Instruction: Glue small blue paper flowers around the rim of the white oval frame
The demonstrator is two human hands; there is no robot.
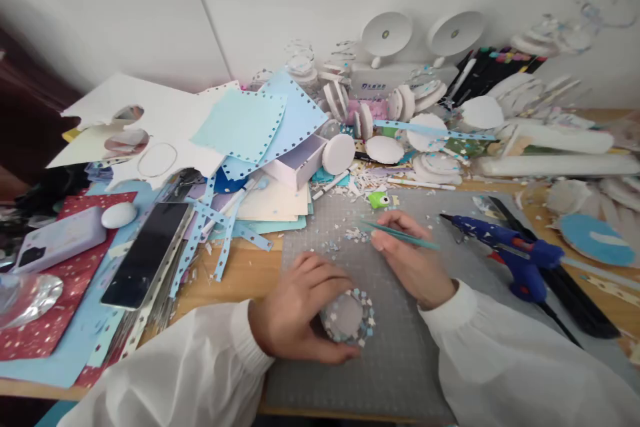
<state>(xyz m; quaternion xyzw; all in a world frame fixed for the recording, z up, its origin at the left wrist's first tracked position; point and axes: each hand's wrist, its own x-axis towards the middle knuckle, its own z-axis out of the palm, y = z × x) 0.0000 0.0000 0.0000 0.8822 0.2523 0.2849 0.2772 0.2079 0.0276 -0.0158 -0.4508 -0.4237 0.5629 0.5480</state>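
My left hand (305, 310) curls round the side of a small round piece (346, 315), its rim dotted with tiny white and blue paper stars. That piece rests on the grey cutting mat (320, 387). Between the thumb and fingers of my right hand (407, 257) is a pair of teal tweezers (413, 238), its tips pointing left. Just beyond the tips lies a small heap of loose paper stars (356, 234). Whether the tips pinch a star is too small to tell.
A blue hot glue gun (520, 257) and a black paper trimmer (575, 300) lie at right. Punched blue paper sheets (245, 121), a white box (295, 163) and white discs (339, 154) crowd the back. A phone (147, 253) lies left. A green frog-like trinket (379, 199) sits beyond my right hand.
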